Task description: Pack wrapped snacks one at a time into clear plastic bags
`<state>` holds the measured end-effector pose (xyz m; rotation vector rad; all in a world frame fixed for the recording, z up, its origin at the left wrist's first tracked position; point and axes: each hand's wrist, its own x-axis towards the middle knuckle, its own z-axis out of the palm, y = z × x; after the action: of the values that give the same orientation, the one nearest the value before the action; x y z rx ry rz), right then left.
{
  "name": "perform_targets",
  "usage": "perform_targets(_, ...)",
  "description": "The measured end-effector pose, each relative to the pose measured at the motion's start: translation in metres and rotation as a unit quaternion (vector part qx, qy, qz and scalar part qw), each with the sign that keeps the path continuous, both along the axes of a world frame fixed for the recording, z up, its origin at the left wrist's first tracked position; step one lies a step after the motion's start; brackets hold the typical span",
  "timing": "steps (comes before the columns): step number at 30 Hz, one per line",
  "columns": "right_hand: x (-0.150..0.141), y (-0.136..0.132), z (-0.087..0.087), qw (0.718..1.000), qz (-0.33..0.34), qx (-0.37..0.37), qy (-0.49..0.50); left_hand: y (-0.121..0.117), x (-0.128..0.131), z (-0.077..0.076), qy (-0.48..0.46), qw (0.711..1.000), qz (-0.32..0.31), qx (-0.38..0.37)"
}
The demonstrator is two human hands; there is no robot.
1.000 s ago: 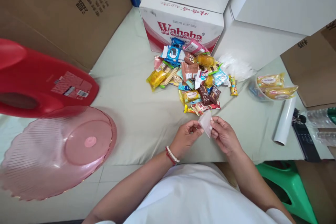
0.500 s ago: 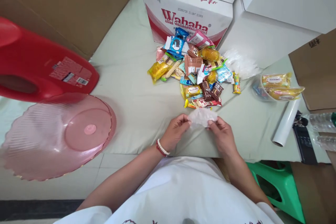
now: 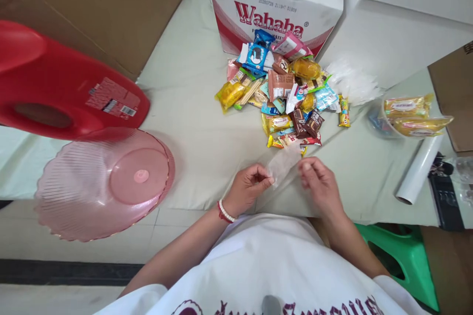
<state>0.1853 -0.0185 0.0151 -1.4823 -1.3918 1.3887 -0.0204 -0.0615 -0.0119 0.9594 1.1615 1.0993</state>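
A thin clear plastic bag (image 3: 283, 163) is stretched between my hands, just in front of a heap of wrapped snacks (image 3: 281, 86). My left hand (image 3: 248, 189), with bracelets at the wrist, pinches the bag's left side between thumb and fingers. At the bag's right edge is my right hand (image 3: 320, 184), thumb and fingers closed together and slightly blurred. Chocolate-brown packets (image 3: 306, 123) and a red-and-white packet (image 3: 313, 141) lie closest to the bag. More crumpled clear plastic (image 3: 353, 83) rests to the right of the heap.
A pink ribbed bowl (image 3: 84, 192) and a red jug (image 3: 70, 88) stand on the left. Behind the snacks is a Wahaba-printed carton (image 3: 273, 10). A plastic tub (image 3: 384, 123) with packets, a white roll (image 3: 419, 170) and a green stool (image 3: 402, 261) are on the right.
The bag has turned from lying level to slanting upward to the right. My right hand has shifted slightly right and down along its edge. The view has shifted a little.
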Motion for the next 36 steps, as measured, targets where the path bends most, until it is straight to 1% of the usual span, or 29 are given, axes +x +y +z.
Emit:
perform_targets(1,-0.008,-0.004,0.004,0.998,0.046,-0.026,0.029,0.001,0.001,0.003,0.042,0.999,-0.009,0.029)
perform_targets(2,-0.017,-0.007,0.007,0.995,0.078,-0.039,0.046,0.002,0.002,0.005,0.085,0.995,-0.016,0.057)
perform_targets(3,-0.024,-0.008,0.009,0.993,0.094,-0.042,0.054,0.003,0.003,0.007,0.124,0.989,-0.018,0.081)
perform_targets(5,-0.034,-0.009,0.010,0.993,0.093,-0.037,0.064,0.003,0.003,0.010,0.166,0.981,-0.011,0.096)
perform_targets(7,-0.036,-0.007,0.008,0.992,0.080,-0.047,0.083,0.004,0.003,0.009,0.148,0.986,-0.008,0.073)
perform_targets(9,-0.032,-0.006,0.005,0.990,0.068,-0.063,0.103,0.003,0.001,0.008,0.086,0.995,-0.024,0.045)
perform_targets(11,-0.027,-0.006,0.003,0.988,0.068,-0.071,0.115,0.002,0.001,0.007,0.035,0.998,-0.045,0.035)
perform_targets(13,-0.024,-0.008,0.003,0.987,0.076,-0.063,0.124,0.001,0.002,0.009,0.044,0.997,-0.053,0.046)
perform_targets(16,-0.024,-0.012,0.006,0.990,0.084,-0.020,0.109,0.001,0.006,0.014,0.106,0.991,-0.046,0.073)
perform_targets(18,-0.025,-0.012,0.008,0.992,0.085,0.005,0.097,0.002,0.009,0.015,0.118,0.989,-0.045,0.077)
perform_targets(20,-0.025,-0.011,0.008,0.991,0.078,-0.002,0.106,0.003,0.010,0.014,0.096,0.992,-0.051,0.061)
perform_targets(23,-0.020,-0.010,0.005,0.988,0.048,-0.041,0.139,0.004,0.009,0.011,0.021,0.998,-0.056,0.029)
perform_targets(25,-0.016,-0.009,0.004,0.987,0.028,-0.051,0.147,0.004,0.008,0.012,-0.026,0.999,-0.043,0.009)
perform_targets(28,-0.012,-0.009,0.004,0.991,0.023,-0.021,0.130,0.004,0.011,0.018,-0.048,0.998,-0.012,-0.033)
perform_targets(32,-0.012,-0.011,0.005,0.993,0.067,0.048,0.089,0.006,0.018,0.028,-0.047,0.997,-0.005,-0.058)
perform_targets(34,-0.013,-0.013,0.004,0.992,0.073,0.058,0.080,0.008,0.020,0.030,-0.049,0.997,-0.007,-0.056)
perform_targets(36,-0.012,-0.015,0.004,0.993,0.062,0.046,0.092,0.008,0.018,0.028,-0.050,0.997,-0.012,-0.058)
